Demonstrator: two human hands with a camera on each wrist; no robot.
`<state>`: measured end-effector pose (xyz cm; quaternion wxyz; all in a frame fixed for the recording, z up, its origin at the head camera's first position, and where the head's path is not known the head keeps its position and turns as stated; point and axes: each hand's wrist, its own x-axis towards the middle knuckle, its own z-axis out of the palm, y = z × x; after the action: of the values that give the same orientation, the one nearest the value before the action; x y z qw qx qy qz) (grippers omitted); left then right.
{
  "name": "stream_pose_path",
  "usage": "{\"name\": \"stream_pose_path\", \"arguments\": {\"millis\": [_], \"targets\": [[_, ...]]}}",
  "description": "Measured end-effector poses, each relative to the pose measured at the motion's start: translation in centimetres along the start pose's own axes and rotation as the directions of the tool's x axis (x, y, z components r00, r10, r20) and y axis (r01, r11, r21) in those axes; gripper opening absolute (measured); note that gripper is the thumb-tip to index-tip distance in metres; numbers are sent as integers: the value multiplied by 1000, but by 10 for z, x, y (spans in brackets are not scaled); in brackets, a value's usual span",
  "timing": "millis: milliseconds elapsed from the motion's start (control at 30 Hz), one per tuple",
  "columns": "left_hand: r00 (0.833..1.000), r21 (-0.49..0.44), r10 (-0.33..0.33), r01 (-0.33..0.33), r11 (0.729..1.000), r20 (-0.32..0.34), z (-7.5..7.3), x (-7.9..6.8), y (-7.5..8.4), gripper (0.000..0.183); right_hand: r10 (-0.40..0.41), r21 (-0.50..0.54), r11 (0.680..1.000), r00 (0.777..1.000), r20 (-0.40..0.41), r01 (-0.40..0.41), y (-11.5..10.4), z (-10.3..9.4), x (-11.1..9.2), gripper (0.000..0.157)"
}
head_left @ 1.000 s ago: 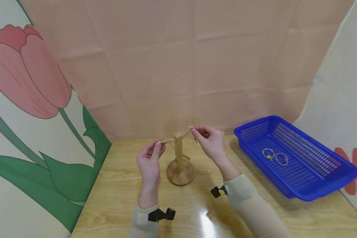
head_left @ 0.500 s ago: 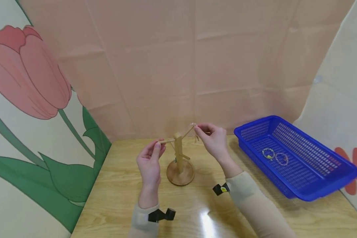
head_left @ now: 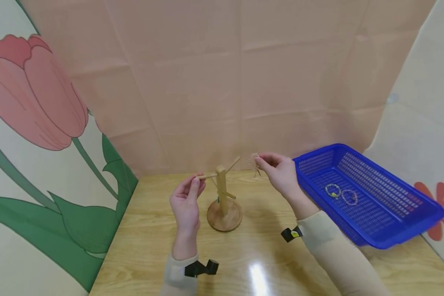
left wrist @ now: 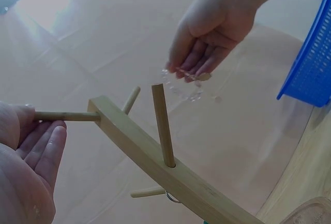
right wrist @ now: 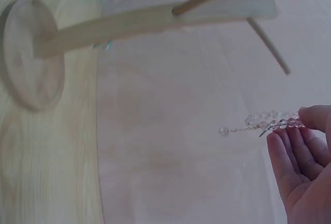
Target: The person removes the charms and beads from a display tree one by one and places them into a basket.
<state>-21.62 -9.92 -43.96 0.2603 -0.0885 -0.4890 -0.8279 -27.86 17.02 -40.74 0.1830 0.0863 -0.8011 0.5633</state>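
A wooden jewelry stand [head_left: 223,197] with several pegs and a round base stands on the table. My left hand [head_left: 186,201] pinches the end of its left peg [left wrist: 67,116] between thumb and fingers. To the right of the stand, my right hand [head_left: 281,174] holds a bracelet of clear beads [right wrist: 282,124] by the fingertips, clear of the pegs. The bracelet's thin chain, ending in a bead, dangles free in the right wrist view. Another small item, a metal ring [left wrist: 173,198] with a bit of teal near it, hangs low on the stand.
A blue plastic basket [head_left: 382,242] sits at the right of the table, just beyond my right forearm. Inside it lie a yellowish bracelet [head_left: 334,195] and a pink one [head_left: 349,190]. A pink cloth [head_left: 192,102] hangs behind the stand.
My right hand has drawn the clear bead bracelet away from the tip of the back right peg, moving right toward the basket. The left hand stays on its peg.
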Motion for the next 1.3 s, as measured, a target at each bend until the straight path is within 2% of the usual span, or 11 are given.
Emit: {"name": "stream_pose_path", "arguments": {"millis": [300,500,633,833,967,1300], "targets": [[1000,-5,-3,3,1000,-9,-3,-2,0,30,93,-38,995,993,66,-91,21,-41,-1,39],[1000,-1,-11,11,1000,-14,-3,-3,1,34,82,-123,989,996,21,-78,30,-81,2,42],[1000,-1,-13,13,1000,-20,-4,-4,2,33,94,-95,991,996,-2,-94,35,-107,5,44],[1000,0,-7,7,1000,-15,-5,-5,1,30,160,-86,983,987,-17,-161,39,-138,8,52],[1000,-4,-4,4,1000,-15,-4,-4,-1,29,190,-98,977,982,-15,-191,45,-150,11,53],[1000,-11,5,-5,1000,7,0,-2,0,26,226,-247,944,974,-3,-220,56,-168,7,57]]}}
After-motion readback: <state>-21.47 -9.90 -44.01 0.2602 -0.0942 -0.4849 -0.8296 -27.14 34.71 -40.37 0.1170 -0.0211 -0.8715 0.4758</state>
